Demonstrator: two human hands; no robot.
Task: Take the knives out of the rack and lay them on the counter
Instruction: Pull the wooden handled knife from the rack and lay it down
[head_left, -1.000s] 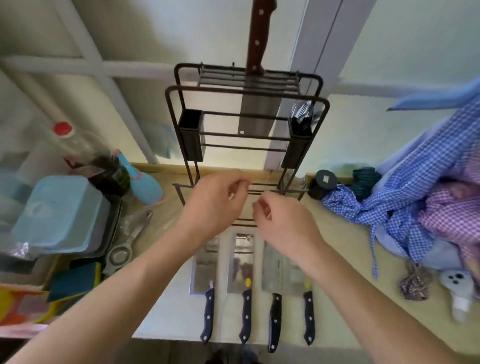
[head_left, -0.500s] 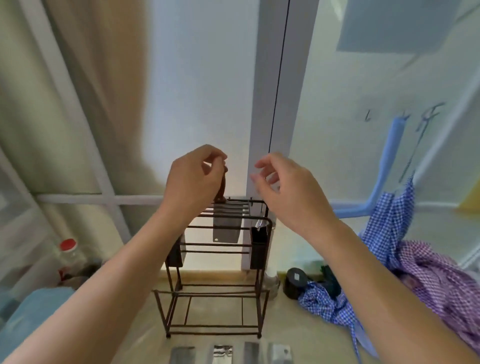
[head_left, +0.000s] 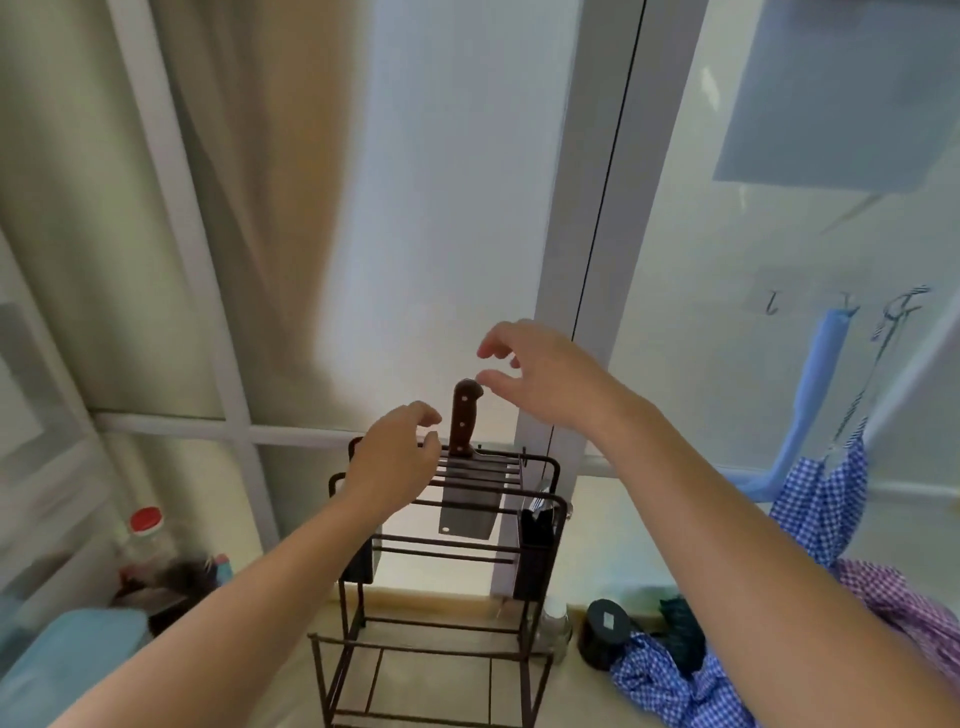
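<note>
Both grips are apart and empty. The left hand (head_left: 396, 457) hangs with curled fingers just left of the cleaver's wooden handle (head_left: 462, 418), no longer pinched round it as it was half a second back; the right hand (head_left: 545, 379) has risen, and its fingertips (head_left: 485, 376) sit at the butt of the handle, perhaps touching it (too close to call). My reading is that the pull is being handed from left to right, so the lift has not begun.

The cleaver (head_left: 467, 506) stands upright in the slots on top of the dark wire rack (head_left: 540, 467), its broad grey blade hanging down between the bars. It is the only knife seen in the rack. The rack stands on the pale tabletop (head_left: 291, 670), a checked cloth (head_left: 660, 675) lying to its right.
</note>
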